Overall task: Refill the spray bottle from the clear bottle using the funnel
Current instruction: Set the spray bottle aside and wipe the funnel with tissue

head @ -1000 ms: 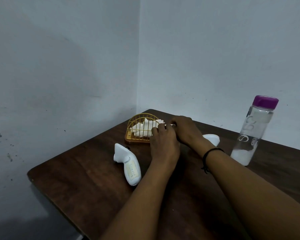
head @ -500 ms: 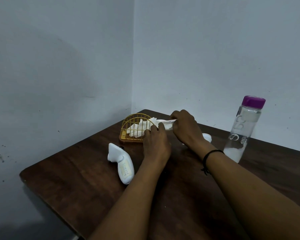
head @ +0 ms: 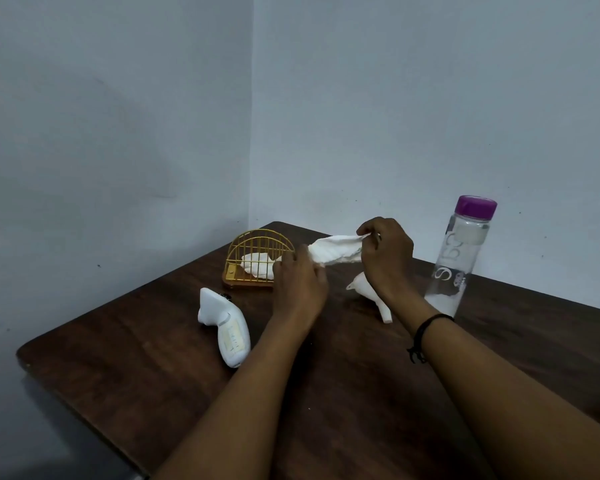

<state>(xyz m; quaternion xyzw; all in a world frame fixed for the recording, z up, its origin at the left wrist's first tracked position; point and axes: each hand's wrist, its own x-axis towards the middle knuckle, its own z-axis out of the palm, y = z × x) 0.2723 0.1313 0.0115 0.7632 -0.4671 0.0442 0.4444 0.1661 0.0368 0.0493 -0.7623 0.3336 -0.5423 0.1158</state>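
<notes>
- Your right hand pinches one end of a white tissue between thumb and fingertips, lifted clear of the table. Your left hand has its fingers closed on the other end, just beside the gold holder. Pull the two ends apart too hard and the thin sheet could tear.
- More tissue sits in the holder. Drag sideways and the light holder may slide or tip, or extra sheets may come out with yours.
- The funnel lies on its side on the table, right under your right wrist. Drop that wrist and you could knock it rolling toward the bottle.
- The bottle stands upright to the right of your right hand, purple cap on, with only a little liquid low down as far as I can judge. It is tall and narrow, so a swing of your right forearm could topple it. With the cap on it should not spill.
- The sprayer lies flat on the table to the left of your left arm, untouched. I cannot tell whether it is open. If it is, lying flat could let any liquid inside leak out.
- No pouring has begun. With both hands full of tissue, put it down before reaching for the funnel, or you will fumble.
</notes>
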